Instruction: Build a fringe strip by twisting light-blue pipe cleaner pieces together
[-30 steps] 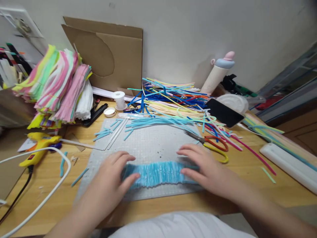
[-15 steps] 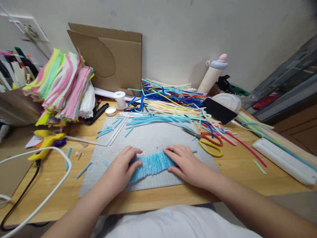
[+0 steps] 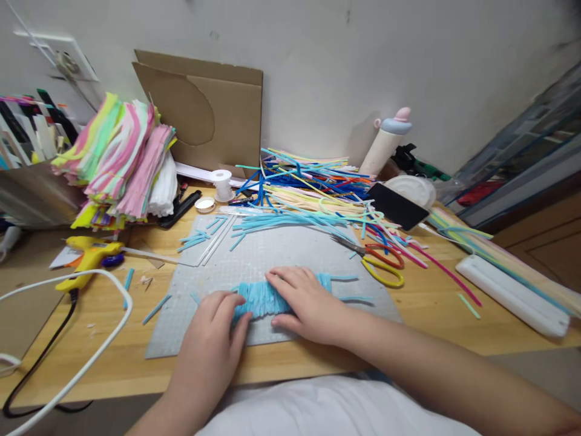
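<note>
A gathered band of blue pipe cleaners [image 3: 262, 299] lies on the grey cutting mat [image 3: 218, 260] near the front edge. My left hand [image 3: 215, 330] grips its left end between thumb and fingers. Around the band's middle, my right hand [image 3: 305, 304] is closed, fingers on the far side and thumb on the near side. The band's right end shows past this hand, with two thin blue stems [image 3: 358, 299] sticking out to the right. Part of the band is hidden under my right hand.
Scissors [image 3: 384, 271] lie at the mat's right edge, with a white power strip [image 3: 512, 297] farther right. A yellow glue gun [image 3: 88, 263] and its cable are at left. Pipe cleaners [image 3: 313, 181], a spool [image 3: 222, 185] and a bottle [image 3: 385, 142] stand or lie behind.
My right hand has moved left from the band's right end to its middle, uncovering that end and its stems. My left hand has shifted slightly left and nearer to me. The view has shifted a little.
</note>
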Demonstrator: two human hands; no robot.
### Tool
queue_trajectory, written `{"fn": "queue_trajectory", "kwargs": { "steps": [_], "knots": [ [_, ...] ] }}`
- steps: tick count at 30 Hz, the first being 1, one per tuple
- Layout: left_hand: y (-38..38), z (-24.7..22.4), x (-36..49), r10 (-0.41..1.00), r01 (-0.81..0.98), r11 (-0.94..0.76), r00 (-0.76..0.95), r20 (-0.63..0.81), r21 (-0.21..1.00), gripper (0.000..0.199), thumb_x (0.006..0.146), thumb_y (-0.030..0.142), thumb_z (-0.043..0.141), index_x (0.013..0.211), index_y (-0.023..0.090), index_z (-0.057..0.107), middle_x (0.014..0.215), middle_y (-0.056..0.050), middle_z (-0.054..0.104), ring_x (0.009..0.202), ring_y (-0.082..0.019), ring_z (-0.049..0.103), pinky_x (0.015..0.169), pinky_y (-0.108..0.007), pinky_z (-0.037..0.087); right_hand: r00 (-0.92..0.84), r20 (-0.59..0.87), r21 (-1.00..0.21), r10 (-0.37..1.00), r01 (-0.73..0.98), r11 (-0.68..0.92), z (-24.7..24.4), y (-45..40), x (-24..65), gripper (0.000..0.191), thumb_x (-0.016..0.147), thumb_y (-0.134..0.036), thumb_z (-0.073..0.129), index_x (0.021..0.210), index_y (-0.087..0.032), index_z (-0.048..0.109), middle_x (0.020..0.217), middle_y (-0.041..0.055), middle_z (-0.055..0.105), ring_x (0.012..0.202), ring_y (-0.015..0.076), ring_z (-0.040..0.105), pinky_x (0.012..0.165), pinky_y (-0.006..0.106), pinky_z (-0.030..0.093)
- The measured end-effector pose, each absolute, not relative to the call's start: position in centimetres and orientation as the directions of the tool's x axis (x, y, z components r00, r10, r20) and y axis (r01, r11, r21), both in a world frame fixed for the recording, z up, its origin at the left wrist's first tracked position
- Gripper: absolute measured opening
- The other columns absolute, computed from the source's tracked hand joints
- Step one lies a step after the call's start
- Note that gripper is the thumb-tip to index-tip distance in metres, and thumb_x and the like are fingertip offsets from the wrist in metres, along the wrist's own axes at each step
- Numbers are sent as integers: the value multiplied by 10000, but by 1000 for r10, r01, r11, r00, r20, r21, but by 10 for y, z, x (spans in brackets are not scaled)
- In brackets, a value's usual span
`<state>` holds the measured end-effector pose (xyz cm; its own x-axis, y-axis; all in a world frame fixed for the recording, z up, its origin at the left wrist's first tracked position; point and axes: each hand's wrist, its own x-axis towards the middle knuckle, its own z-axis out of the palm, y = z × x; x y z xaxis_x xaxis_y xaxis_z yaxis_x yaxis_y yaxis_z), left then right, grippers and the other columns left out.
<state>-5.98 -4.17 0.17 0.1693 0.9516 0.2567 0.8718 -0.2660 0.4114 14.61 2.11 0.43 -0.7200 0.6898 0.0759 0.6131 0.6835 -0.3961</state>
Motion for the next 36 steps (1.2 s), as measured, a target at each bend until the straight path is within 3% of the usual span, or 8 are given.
{"fn": "queue_trajectory", "kwargs": {
  "steps": [3, 12, 16, 20, 25, 32, 36],
  "knots": [
    [-49, -7, -71, 978, 859, -193, 127, 167, 475, 108, 885, 300, 483, 920, 209, 528, 948, -62, 579, 927, -228, 545, 807, -382, 463, -743, 77, -387, 665, 593, 707, -3, 25, 137, 697, 818, -468, 594, 1397, -161, 358, 1379, 137, 435, 1233, 268, 376, 1031, 430, 290],
    [-43, -3, -86, 961, 800, -234, 277, 7, 553, 184, 905, 231, 404, 869, 222, 584, 884, -39, 631, 845, -193, 589, 750, -332, 472, -709, 63, -344, 703, 646, 682, -4, 23, 132, 532, 897, -434, 484, 1366, -193, 417, 1339, 113, 482, 1200, 258, 404, 991, 443, 298],
    [-28, 8, -91, 989, 817, -141, 144, 38, 559, 154, 894, 271, 426, 929, 216, 566, 892, -35, 631, 832, -186, 598, 742, -325, 480, -698, 30, -343, 716, 665, 663, 4, 20, 125, 607, 856, -432, 541, 1382, -173, 383, 1370, 135, 445, 1238, 278, 377, 1027, 484, 248],
    [-9, 12, -90, 989, 847, -146, 139, 52, 511, 169, 852, 229, 465, 985, 201, 565, 1009, -51, 599, 857, -186, 590, 775, -336, 467, -706, 59, -345, 706, 650, 678, 4, 18, 110, 682, 847, -446, 549, 1408, -129, 324, 1423, 147, 382, 1277, 273, 338, 1051, 453, 247],
    [2, 5, -89, 976, 885, -181, 216, -32, 430, 200, 880, 183, 390, 932, 191, 584, 917, -58, 615, 853, -197, 591, 755, -329, 453, -711, 72, -337, 699, 642, 688, -4, 16, 98, 565, 891, -432, 483, 1379, -166, 381, 1370, 130, 451, 1229, 274, 385, 1021, 460, 285],
    [8, 9, -99, 854, 849, -520, 516, 66, 96, 175, 858, 124, 450, 934, 191, 592, 945, -70, 597, 934, -238, 521, 827, -395, 397, -733, 78, -313, 676, 626, 715, -2, 18, 100, 545, 904, -453, 447, 1368, -171, 397, 1364, 113, 467, 1218, 276, 392, 1020, 465, 283],
    [14, 12, -105, 821, 821, -570, 569, 45, 35, 149, 875, 176, 470, 958, 225, 584, 918, -38, 595, 915, -220, 526, 817, -386, 387, -727, 81, -298, 682, 636, 712, -3, 17, 99, 557, 909, -463, 430, 1384, -178, 378, 1383, 102, 459, 1228, 274, 396, 1026, 465, 285]
  ]
}}
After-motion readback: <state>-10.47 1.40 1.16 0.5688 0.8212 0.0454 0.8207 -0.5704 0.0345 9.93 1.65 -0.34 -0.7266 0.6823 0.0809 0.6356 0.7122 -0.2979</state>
